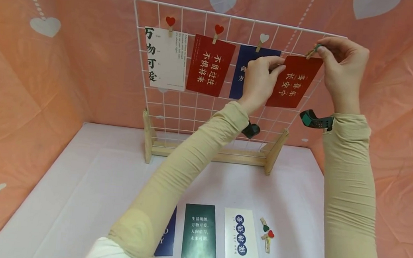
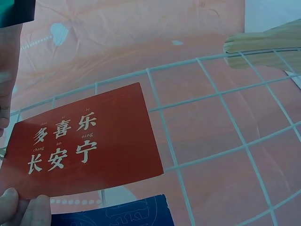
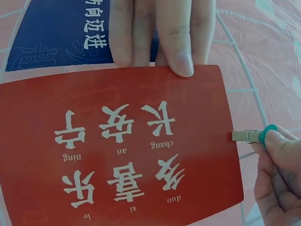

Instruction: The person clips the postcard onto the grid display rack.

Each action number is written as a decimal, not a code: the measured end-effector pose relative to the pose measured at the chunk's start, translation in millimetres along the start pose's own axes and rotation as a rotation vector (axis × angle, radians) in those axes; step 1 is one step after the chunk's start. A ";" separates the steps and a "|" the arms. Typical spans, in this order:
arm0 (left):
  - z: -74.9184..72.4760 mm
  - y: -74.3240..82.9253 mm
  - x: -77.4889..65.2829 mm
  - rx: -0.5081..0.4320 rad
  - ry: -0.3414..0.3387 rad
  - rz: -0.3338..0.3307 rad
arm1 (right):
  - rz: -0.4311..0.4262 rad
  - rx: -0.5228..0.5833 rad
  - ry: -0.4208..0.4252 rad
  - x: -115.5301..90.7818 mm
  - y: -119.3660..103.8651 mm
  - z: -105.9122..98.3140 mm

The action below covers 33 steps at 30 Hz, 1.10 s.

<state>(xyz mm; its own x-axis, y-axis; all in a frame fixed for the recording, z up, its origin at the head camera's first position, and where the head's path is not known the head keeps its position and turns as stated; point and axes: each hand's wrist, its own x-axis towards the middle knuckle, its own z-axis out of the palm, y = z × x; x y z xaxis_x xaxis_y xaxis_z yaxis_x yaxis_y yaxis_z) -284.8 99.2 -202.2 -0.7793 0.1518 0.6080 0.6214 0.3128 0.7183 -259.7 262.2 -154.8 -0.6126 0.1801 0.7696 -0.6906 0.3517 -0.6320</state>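
Note:
A red card with white characters hangs at the right end of a white wire grid. My left hand pinches the card's left edge near its top corner; in the right wrist view the thumb lies on the card's face. With thumb and fingers my right hand pinches a small wooden clothespin with a green top, its tip right at the card's top edge. Behind my left hand, a blue card is partly hidden, under a white-heart clothespin.
A white card and another red card hang farther left under red-heart clothespins. The grid stands in a wooden base. On the table lie a green card, a white card, a partly covered blue card and several clothespins.

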 end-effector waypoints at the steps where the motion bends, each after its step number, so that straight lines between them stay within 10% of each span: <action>1: -0.1 0.3 0.4 0.008 0.001 0.006 | -0.003 -0.006 0.000 -0.5 -1.3 0.8; 33: -0.6 1.4 -5.9 -0.002 -0.013 -0.002 | 0.006 -0.371 0.000 -4.7 -13.1 14.1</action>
<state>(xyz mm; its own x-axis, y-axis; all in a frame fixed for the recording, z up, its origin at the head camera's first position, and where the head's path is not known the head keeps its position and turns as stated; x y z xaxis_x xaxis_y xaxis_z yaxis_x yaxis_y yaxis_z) -279.3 98.1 -204.6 -0.7815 0.1631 0.6022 0.6200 0.3114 0.7202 -253.2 243.8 -151.4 -0.6162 0.1837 0.7659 -0.5004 0.6596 -0.5608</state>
